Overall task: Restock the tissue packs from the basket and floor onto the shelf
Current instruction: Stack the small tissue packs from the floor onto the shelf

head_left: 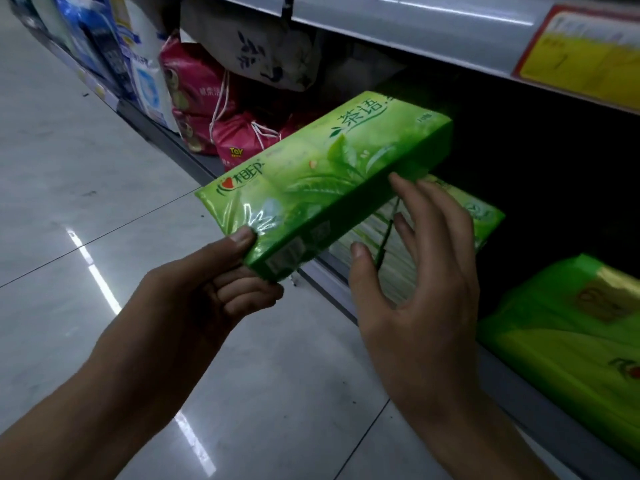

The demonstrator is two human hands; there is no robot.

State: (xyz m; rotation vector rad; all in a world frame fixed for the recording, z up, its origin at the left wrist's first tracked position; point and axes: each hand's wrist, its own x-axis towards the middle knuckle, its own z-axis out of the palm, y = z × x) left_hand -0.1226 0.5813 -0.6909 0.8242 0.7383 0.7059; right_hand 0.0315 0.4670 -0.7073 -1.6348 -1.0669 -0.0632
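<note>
Two hands are being used on one green tissue pack (325, 178), which is being held tilted, its far end already reaching into the dark opening of the lower shelf (332, 271). The near corner is being pinched by the left hand (204, 285), thumb on top and fingers curled beneath, presumably so that the pack can be pushed in lengthwise. The right hand (419, 271) is being kept spread wide, its fingertips (394, 180) touching the pack's long side; nothing is being gripped by it, and steering appears to be its purpose. A second green pack (446, 220) is lying on the shelf directly below the held one, which suggests stacking is being attempted. Another green pack (568, 341) is resting further right. Pink drawstring bags (221, 109) are occupying the shelf further along the aisle. No basket is being shown.
</note>
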